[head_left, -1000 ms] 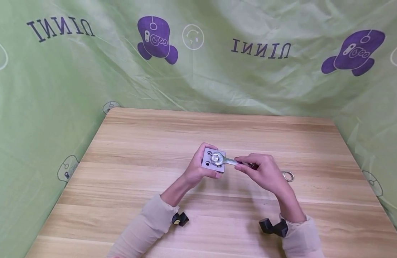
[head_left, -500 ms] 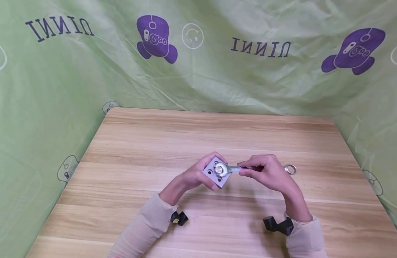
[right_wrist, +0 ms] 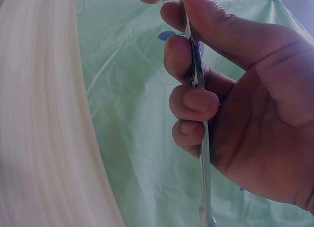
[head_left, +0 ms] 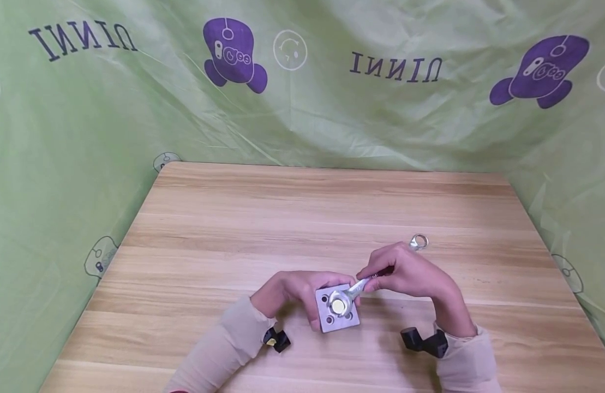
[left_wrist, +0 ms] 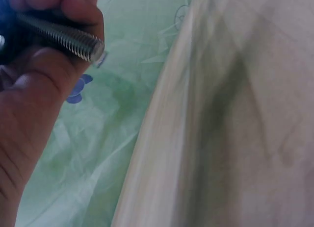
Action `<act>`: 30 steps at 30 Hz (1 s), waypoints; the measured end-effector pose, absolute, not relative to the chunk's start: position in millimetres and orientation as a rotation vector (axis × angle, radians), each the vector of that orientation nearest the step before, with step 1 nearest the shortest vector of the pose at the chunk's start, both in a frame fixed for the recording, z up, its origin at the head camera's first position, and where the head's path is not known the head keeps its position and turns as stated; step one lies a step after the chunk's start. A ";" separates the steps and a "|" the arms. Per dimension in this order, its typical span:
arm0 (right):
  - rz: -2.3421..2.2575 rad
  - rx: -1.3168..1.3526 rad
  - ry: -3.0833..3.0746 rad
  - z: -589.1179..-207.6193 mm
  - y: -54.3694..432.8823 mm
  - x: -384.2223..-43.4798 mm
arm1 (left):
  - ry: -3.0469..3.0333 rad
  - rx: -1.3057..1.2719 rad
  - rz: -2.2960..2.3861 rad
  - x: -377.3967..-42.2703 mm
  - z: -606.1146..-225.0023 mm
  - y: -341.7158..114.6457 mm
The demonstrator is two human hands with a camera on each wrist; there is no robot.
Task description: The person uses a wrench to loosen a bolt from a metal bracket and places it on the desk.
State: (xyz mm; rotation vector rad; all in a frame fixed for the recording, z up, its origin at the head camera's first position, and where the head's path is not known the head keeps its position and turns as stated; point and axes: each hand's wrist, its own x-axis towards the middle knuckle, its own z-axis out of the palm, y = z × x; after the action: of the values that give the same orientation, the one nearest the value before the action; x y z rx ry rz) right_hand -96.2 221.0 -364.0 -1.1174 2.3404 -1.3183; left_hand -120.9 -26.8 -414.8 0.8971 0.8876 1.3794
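Note:
My left hand (head_left: 302, 289) grips a square grey metal block (head_left: 343, 326) with several holes, held over the tabletop. A large bolt's head (head_left: 338, 307) sits at the middle of its face. Below, the threaded shank (left_wrist: 73, 40) sticks out past the curled fingers in the left wrist view. My right hand (head_left: 405, 270) holds a combination wrench (head_left: 359, 286) by its handle, thumb on one side and fingers curled on the other. One wrench end fits around the bolt head; its ring end (head_left: 419, 242) shows beyond the right hand.
A wood-grain table (head_left: 223, 218) spreads beneath both hands. Green printed cloth (head_left: 312, 120) hangs behind it and along the sides. Black camera mounts (head_left: 424, 342) stick out from both sleeves, low over the table.
The block has come nearer the body and turned, with the left wrist bent more. The wrench has swung so its ring end points farther away; its other end stays around the bolt head.

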 end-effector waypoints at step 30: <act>-1.471 -0.623 2.749 -393.1 269.2 -117.6 | 1.253 0.830 1.651 -136.0 -403.3 -48.0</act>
State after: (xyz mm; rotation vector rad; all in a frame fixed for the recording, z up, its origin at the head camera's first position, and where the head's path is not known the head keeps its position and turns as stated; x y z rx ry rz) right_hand -117.6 269.2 -393.1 -0.6228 2.7495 -1.4706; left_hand -136.0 -48.0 -403.3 0.8305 1.2530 1.6510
